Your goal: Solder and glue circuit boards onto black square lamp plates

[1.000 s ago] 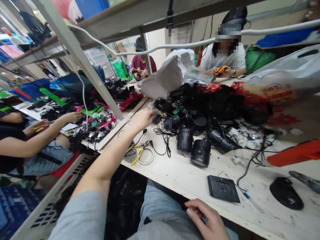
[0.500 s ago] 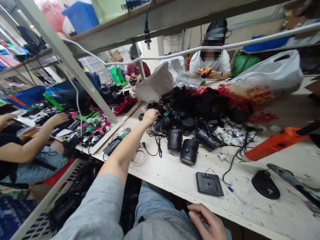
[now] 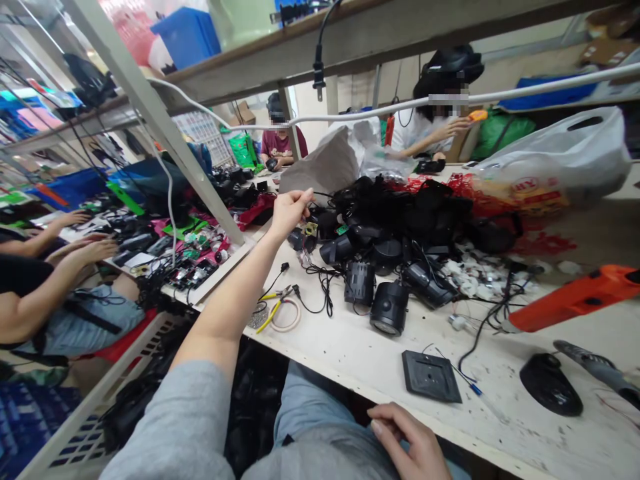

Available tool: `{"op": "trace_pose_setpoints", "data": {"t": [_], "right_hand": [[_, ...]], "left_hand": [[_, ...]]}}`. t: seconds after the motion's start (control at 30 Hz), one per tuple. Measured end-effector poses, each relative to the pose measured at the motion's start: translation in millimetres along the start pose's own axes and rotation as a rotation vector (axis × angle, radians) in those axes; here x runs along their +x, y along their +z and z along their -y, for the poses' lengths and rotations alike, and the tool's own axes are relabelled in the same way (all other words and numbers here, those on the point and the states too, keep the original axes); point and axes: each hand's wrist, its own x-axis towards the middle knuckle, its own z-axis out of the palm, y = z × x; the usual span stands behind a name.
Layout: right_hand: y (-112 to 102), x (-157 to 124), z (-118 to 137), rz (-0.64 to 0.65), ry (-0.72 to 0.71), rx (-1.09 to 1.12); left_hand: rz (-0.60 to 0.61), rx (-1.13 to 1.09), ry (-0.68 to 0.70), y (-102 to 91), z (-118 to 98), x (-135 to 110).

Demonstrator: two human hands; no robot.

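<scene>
My left hand (image 3: 289, 210) is stretched far out and raised over the left end of a heap of black lamp housings and wires (image 3: 395, 220). Its fingers pinch a thin black wire (image 3: 325, 195) that runs back into the heap, and a small black part (image 3: 296, 239) hangs just below the hand. My right hand (image 3: 410, 443) rests on my lap at the table's near edge, fingers loosely curled with nothing in them. Nearest my right hand lies a flat black square plate (image 3: 431, 377).
Yellow-handled pliers (image 3: 276, 308) and a tape ring (image 3: 287, 315) lie near the table's front left. An orange tool (image 3: 570, 298), a black mouse-like object (image 3: 550, 392) and a white plastic bag (image 3: 550, 163) lie at right. Other people work at left and at the back. A slanted shelf post (image 3: 165, 133) stands left.
My left hand has lifted up from the heap, pinching a wire that now stretches taut. My right hand has stayed on my lap.
</scene>
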Motion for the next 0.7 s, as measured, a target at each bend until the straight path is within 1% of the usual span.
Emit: {"op": "trace_pose_setpoints", "data": {"t": [0.07,0.13,0.23,0.3,0.33,0.4,0.53,0.63,0.7], "right_hand": [[1.8,-0.1,0.6,0.021,-0.002,0.0],[2.4,-1.0,1.1,0.026,0.002,0.003],[0.8,-2.3,1.6,0.016,-0.001,0.004],[-1.2,-2.5,2.4,0.004,-0.006,-0.001],[-2.2,-2.3,2.9,-0.003,-0.008,-0.006],[-3.5,-2.0,3.9,-0.012,-0.008,-0.016],[-3.1,-1.9,3.5,-0.014,-0.006,-0.017],[-1.9,-1.1,2.1,0.0,-0.006,-0.013],[-2.4,0.9,3.7,0.01,-0.006,-0.019]], "left_hand": [[0.002,-0.053,-0.001,-2.7,-9.2,-3.7],[0.038,-0.084,0.004,-2.3,-18.8,-9.3],[0.103,-0.11,0.023,4.2,-33.1,-18.5],[0.111,-0.122,0.04,9.1,-42.6,-20.8],[0.096,-0.131,0.05,10.4,-47.3,-19.8],[0.024,-0.156,0.084,9.1,-56.8,-13.2],[-0.149,-0.192,0.16,-7.4,-73.4,7.2],[-0.167,-0.197,0.181,-19.6,-82.0,11.6],[-0.143,-0.191,0.174,-22.8,-85.7,5.2]]}}
